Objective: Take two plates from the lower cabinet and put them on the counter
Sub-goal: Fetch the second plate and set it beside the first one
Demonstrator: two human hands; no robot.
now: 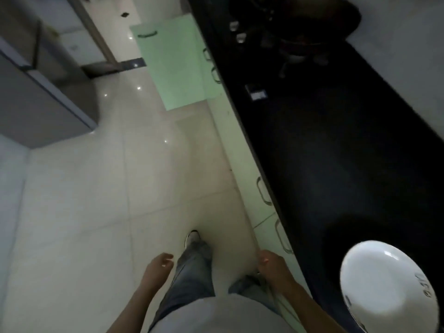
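- Looking down from the head view, we see our left hand (160, 261) low in the middle of the frame, fingers loosely curled and holding nothing, over the pale tiled floor (84, 200).
- Our right hand (270, 260) hangs at lower centre-right, close beside the green lower cabinet fronts (242, 150); its fingers are curled inward, and we cannot tell whether they close on anything.
- A white plate (386, 287) lies on the black counter (336, 140) at the lower right of the frame, near the counter's front edge, with a small dark marking near its right rim. It may be a stack, but we can make out only one plate.
- One green cabinet door (170, 66) stands swung open over the floor in the upper middle, its dark handle near the top.
- Dark cookware (312, 27) sits on the counter at the top of the frame, too dim to name more exactly.
- A grey appliance (36, 92) fills the upper left.
- Our jeans (192, 280) and one shoe (192, 236) show between the hands.
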